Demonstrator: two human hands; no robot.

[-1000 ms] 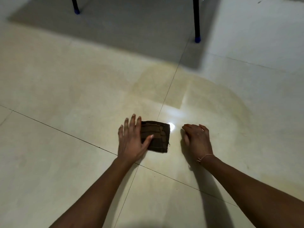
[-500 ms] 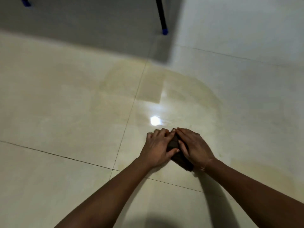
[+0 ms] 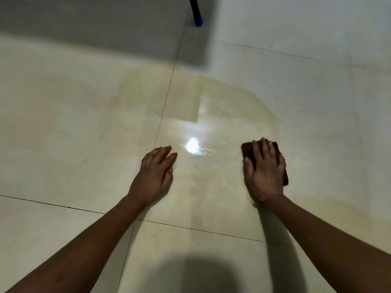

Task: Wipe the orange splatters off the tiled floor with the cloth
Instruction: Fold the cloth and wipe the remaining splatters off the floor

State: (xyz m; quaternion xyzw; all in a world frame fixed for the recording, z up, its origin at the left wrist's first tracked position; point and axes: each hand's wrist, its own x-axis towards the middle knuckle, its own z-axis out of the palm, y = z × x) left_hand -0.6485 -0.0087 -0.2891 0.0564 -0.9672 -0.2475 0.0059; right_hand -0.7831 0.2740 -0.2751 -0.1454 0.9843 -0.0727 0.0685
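Note:
My right hand [image 3: 264, 170] lies flat on a folded dark brown cloth [image 3: 247, 149], pressing it to the cream tiled floor [image 3: 63, 123]; only the cloth's left corner and right edge show around the fingers. My left hand [image 3: 156, 172] rests flat on the bare tile to the left, fingers loosely together, holding nothing. Between and beyond the hands spreads a faint yellowish wet smear [image 3: 222, 106] with a bright light reflection [image 3: 192, 145] in it. No distinct orange drops are visible.
A black furniture leg with a blue foot [image 3: 197, 20] stands at the top, with a grey shadow over the floor to its left. Dark grout lines [image 3: 165, 102] cross the tiles. A shadow falls on the floor at the bottom centre.
The cloth went from under my left hand, through both hands together, to under my right hand, which has slid it to the right. My left hand moved off it onto bare tile.

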